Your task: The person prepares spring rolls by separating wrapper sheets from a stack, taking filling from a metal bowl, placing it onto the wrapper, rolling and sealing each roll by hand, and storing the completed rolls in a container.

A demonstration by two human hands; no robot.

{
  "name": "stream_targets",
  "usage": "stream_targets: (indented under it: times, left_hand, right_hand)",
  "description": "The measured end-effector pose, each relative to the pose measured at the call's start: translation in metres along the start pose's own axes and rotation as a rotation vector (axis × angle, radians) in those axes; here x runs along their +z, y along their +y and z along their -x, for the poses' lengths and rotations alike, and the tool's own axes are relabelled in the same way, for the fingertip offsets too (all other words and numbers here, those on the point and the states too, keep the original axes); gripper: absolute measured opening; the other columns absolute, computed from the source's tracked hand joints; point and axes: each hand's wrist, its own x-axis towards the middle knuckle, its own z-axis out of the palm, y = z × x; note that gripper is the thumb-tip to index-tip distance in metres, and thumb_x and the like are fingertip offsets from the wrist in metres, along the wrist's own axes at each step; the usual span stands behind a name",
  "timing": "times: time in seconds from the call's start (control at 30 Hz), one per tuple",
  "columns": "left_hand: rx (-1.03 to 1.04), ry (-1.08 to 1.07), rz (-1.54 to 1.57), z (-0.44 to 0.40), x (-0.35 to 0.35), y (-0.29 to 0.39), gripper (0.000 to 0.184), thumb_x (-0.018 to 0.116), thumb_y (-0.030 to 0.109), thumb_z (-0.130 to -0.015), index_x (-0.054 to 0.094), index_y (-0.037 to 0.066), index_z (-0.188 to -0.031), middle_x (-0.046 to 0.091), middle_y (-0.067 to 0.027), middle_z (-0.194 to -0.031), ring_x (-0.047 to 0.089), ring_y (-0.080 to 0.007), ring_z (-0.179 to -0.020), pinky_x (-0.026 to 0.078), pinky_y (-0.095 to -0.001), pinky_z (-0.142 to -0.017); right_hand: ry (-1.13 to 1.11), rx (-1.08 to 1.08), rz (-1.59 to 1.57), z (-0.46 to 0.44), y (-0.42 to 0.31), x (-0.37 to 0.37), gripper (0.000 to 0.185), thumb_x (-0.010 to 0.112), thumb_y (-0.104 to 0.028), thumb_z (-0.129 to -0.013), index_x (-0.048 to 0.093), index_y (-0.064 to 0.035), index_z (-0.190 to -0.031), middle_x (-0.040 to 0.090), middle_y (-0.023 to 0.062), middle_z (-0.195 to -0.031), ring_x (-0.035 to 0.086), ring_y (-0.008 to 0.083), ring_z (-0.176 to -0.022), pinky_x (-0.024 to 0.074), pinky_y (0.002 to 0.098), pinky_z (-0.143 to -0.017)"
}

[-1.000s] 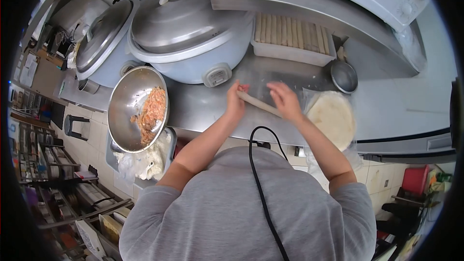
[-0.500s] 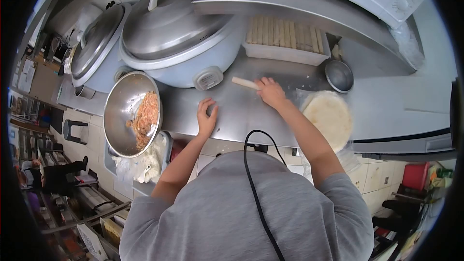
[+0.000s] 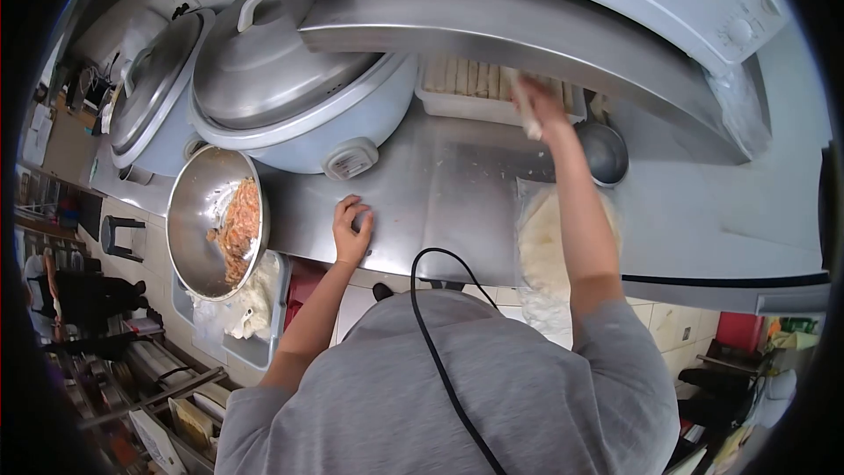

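My right hand [image 3: 549, 107] is shut on a slim, pale spring roll [image 3: 527, 114], tilted and smeared by motion. It is at the front edge of a white plastic container [image 3: 479, 108], where several similar rolls [image 3: 466, 76] lie side by side; the hand and the shelf hide some of them. My left hand [image 3: 352, 230] rests near the front of the steel counter [image 3: 413, 211], fingers loosely curled, thumb apart and nothing held. Below my right forearm lies a stack of round, pale wrappers [image 3: 543, 242] on plastic, partly covered by the arm.
A large steel bowl [image 3: 189, 237] with orange-pink filling [image 3: 239, 227] stands at left, by a grey tub [image 3: 280, 299]. Behind are two big lidded cookers [image 3: 290, 127]. A small metal bowl [image 3: 607, 158] sits at right. The steel shelf [image 3: 492, 31] overhangs the container.
My right hand has lifted the roll off the counter and carried it back and right to the container. My left hand stays curled near the counter's front. The whole view has shifted somewhat.
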Motion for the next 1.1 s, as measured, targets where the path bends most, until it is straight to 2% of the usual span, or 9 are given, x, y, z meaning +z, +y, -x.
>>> stream_targets:
  times: [0.03,0.1,0.47,0.63,0.73,0.87,0.9,0.97,1.1]
  left_hand:
    - [-0.003,-0.004,-0.02,0.0,0.0,0.001,0.011,0.065,0.009,-0.075,0.063,0.002,-0.084,0.056,-0.0151,-0.109,0.052,-0.032,-0.108,0.04,-0.0378,-0.092]
    - [-0.007,-0.004,-0.026,-0.001,-0.001,0.002,0.011,0.064,0.009,-0.076,0.063,0.002,-0.084,0.056,-0.0152,-0.109,0.052,-0.0322,-0.108,0.04,-0.0379,-0.092]
    - [-0.009,0.006,-0.028,-0.002,0.001,0.001,0.009,0.064,0.008,-0.076,0.063,0.001,-0.082,0.057,-0.0157,-0.106,0.053,-0.0328,-0.107,0.041,-0.038,-0.092]
    - [-0.001,-0.005,-0.007,0.0,0.0,-0.004,0.009,0.063,0.008,-0.077,0.064,0.001,-0.082,0.057,-0.015,-0.108,0.053,-0.0311,-0.106,0.041,-0.0365,-0.091]
    - [-0.037,-0.018,0.03,0.001,-0.002,-0.002,0.009,0.063,0.009,-0.078,0.064,0.001,-0.083,0.056,-0.0144,-0.109,0.053,-0.0298,-0.105,0.041,-0.0355,-0.089]
    - [-0.004,-0.014,0.052,0.002,-0.002,-0.005,0.011,0.063,0.011,-0.08,0.064,0.001,-0.085,0.056,-0.014,-0.11,0.053,-0.0282,-0.104,0.041,-0.0335,-0.086]
    - [-0.001,-0.02,0.06,0.001,-0.004,-0.002,0.012,0.063,0.013,-0.081,0.064,0.001,-0.085,0.056,-0.0136,-0.111,0.053,-0.0273,-0.103,0.041,-0.0329,-0.084]
    - [-0.021,-0.029,0.097,0.0,-0.005,-0.003,0.012,0.063,0.013,-0.081,0.065,0.002,-0.086,0.056,-0.0134,-0.111,0.053,-0.0269,-0.103,0.041,-0.033,-0.084]
    - [-0.087,-0.02,0.136,-0.004,-0.004,-0.004,0.013,0.064,0.015,-0.082,0.065,0.002,-0.086,0.055,-0.0128,-0.112,0.051,-0.0266,-0.105,0.04,-0.0339,-0.086]
  right_hand:
    - [0.016,-0.089,0.218,-0.051,0.014,-0.028,0.041,0.055,-0.03,-0.09,0.052,-0.0018,-0.121,0.061,0.0102,-0.1,0.058,0.0155,-0.083,0.049,0.0267,-0.072]
    - [0.329,-0.171,0.138,-0.098,0.022,-0.035,0.046,0.054,-0.029,-0.09,0.047,-0.0012,-0.126,0.053,0.0152,-0.119,0.051,0.0209,-0.107,0.0446,0.0295,-0.088]
    - [0.497,-0.74,1.198,-0.146,0.07,-0.039,0.036,0.051,-0.028,-0.09,0.054,-0.0013,-0.114,0.055,0.0152,-0.118,0.053,0.03,-0.107,0.0434,0.0376,-0.088]
    - [0.42,-0.658,1.124,-0.138,0.065,-0.046,0.039,0.056,-0.028,-0.087,0.054,-0.0018,-0.116,0.054,0.0189,-0.12,0.05,0.0355,-0.111,0.0417,0.0389,-0.092]
    - [0.268,-0.127,0.825,-0.067,0.03,-0.068,0.042,0.064,-0.032,-0.082,0.057,-0.0029,-0.112,0.059,0.0158,-0.113,0.055,0.0309,-0.106,0.0435,0.0368,-0.09]
    - [0.19,-0.296,0.786,0.057,0.051,-0.109,0.037,0.07,-0.03,-0.075,0.063,-0.0053,-0.102,0.067,0.0107,-0.09,0.064,0.0246,-0.083,0.049,0.0338,-0.075]
    - [0.221,-0.261,0.816,0.08,0.081,-0.116,0.025,0.069,-0.02,-0.079,0.065,-0.0048,-0.098,0.067,0.0065,-0.088,0.062,0.0136,-0.078,0.049,0.0274,-0.07]
    - [0.259,-0.049,1.004,0.136,0.12,-0.109,0.021,0.072,-0.017,-0.073,0.064,-0.0043,-0.087,0.064,0.0113,-0.085,0.062,0.0194,-0.075,0.049,0.0304,-0.069]
    - [0.34,-0.197,1.043,0.199,0.163,-0.075,0.017,0.071,-0.012,-0.071,0.062,-0.0035,-0.082,0.061,0.0139,-0.088,0.06,0.0255,-0.077,0.048,0.0336,-0.069]
